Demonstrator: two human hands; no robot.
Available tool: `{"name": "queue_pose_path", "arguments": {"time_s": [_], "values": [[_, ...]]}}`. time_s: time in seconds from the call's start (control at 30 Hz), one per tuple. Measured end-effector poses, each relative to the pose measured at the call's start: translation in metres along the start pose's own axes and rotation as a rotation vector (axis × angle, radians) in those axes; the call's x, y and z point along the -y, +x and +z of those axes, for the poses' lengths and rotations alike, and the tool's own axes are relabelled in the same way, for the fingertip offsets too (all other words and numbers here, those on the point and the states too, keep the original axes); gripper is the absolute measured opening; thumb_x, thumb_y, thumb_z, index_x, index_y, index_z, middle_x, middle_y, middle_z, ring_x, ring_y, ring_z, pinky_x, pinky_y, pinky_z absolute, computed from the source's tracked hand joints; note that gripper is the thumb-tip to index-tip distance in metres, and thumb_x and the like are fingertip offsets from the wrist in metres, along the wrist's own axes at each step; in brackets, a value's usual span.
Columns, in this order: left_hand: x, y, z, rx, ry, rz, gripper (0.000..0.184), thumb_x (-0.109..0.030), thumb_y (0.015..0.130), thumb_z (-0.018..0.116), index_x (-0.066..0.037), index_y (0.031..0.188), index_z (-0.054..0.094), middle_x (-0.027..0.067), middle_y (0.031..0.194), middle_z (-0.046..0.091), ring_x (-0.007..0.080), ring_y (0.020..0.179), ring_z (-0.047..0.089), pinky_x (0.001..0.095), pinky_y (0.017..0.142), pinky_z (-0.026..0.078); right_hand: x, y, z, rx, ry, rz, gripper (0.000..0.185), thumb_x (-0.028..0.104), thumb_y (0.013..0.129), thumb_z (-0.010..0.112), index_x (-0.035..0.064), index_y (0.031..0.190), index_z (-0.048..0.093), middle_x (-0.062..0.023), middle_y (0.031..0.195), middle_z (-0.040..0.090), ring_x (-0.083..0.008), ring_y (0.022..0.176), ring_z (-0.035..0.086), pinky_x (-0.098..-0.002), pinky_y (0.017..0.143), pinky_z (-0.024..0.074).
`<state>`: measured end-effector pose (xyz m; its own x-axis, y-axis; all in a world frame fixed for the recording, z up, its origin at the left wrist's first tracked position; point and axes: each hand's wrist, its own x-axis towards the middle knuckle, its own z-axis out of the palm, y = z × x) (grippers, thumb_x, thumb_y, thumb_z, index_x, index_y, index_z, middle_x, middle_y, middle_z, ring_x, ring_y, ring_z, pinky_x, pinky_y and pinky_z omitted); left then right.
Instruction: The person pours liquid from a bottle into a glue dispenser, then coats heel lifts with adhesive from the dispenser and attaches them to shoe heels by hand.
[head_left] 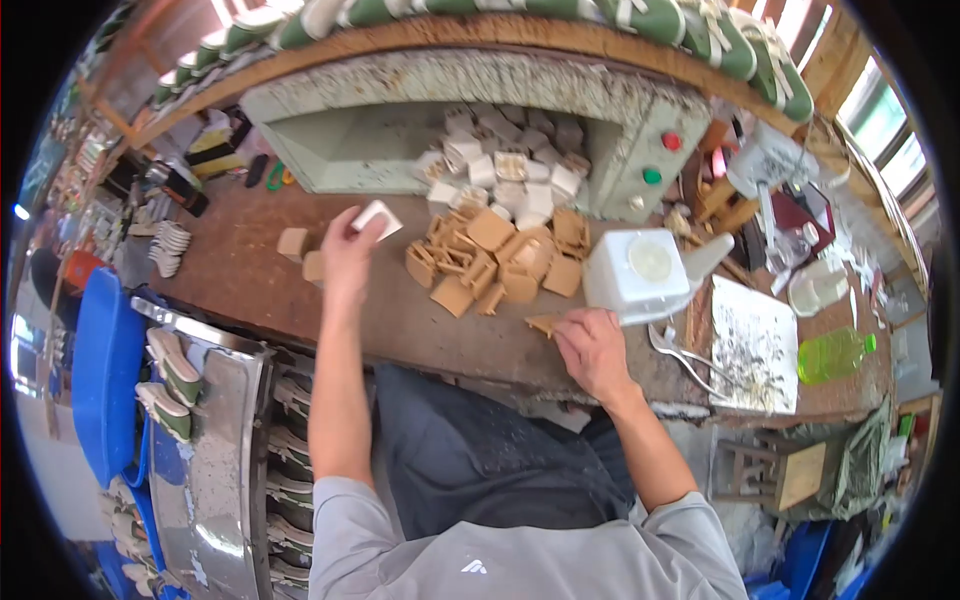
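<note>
Cluttered workshop, brown workbench (235, 240) across the middle. Left hand (348, 255) pinches a small white block (380, 215) between thumb and fingers, above the bench, left of the pile. Right hand (592, 350) has fingers closed narrow on a thin brown piece (543, 323) near the bench's front edge. Pile of brown pieces (490, 232) lies between the hands and beyond; two brown blocks (293, 243) sit just left of the left hand. Behind the pile, a pale green open-fronted box (350, 165) holds heaped white blocks (535, 200), some spilling out front; red and green buttons on its right side. Right of the pile: white plastic container (620, 275), contents can't tell. Further right, dark-specked white sheet (740, 325), green bottle (835, 357), fill unclear. Lower left, metal rack (205, 500) holds rows of shoes (290, 495).
</note>
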<state>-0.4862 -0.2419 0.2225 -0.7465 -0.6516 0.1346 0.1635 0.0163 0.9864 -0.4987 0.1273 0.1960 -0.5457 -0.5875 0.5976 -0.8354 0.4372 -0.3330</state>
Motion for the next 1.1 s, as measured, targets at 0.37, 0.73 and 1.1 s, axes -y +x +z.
{"name": "queue_pose_path", "arguments": {"time_s": [0.37,0.73,1.1], "values": [[0.038,-0.195,0.044,0.528,-0.996,-0.686,0.057,-0.046,0.103,0.045,-0.001,0.137,0.048,0.0165,0.128,0.061,0.0332,0.106,0.064,0.0448,0.082,0.056,0.026,-0.028,-0.002,0.181,-0.09,0.489,0.045,0.024,0.082,0.075,0.0007,0.117,0.06,-0.018,0.118,0.06,-0.0384,0.107,0.057,-0.0444,0.089,0.0495],[0.031,-0.205,0.051,0.455,-0.422,-0.162,0.065,-0.007,0.078,0.082,-0.003,0.132,0.046,0.0105,0.123,0.059,0.0191,0.111,0.06,0.0352,0.097,0.05,0.03,-0.026,0.005,0.233,-0.319,0.525,0.032,0.029,0.082,0.076,0.0016,0.09,0.061,-0.0202,0.098,0.063,-0.0379,0.087,0.06,-0.0474,0.078,0.0488],[0.04,-0.206,0.049,0.373,-0.511,-0.183,0.074,-0.018,0.076,0.086,-0.002,0.134,0.044,0.0159,0.13,0.057,0.0263,0.12,0.058,0.0408,0.103,0.047,0.04,-0.004,0.031,0.223,-0.375,0.435,0.036,0.03,0.078,0.078,0.0038,0.097,0.061,-0.0158,0.094,0.061,-0.0349,0.087,0.059,-0.0435,0.076,0.0459]]}}
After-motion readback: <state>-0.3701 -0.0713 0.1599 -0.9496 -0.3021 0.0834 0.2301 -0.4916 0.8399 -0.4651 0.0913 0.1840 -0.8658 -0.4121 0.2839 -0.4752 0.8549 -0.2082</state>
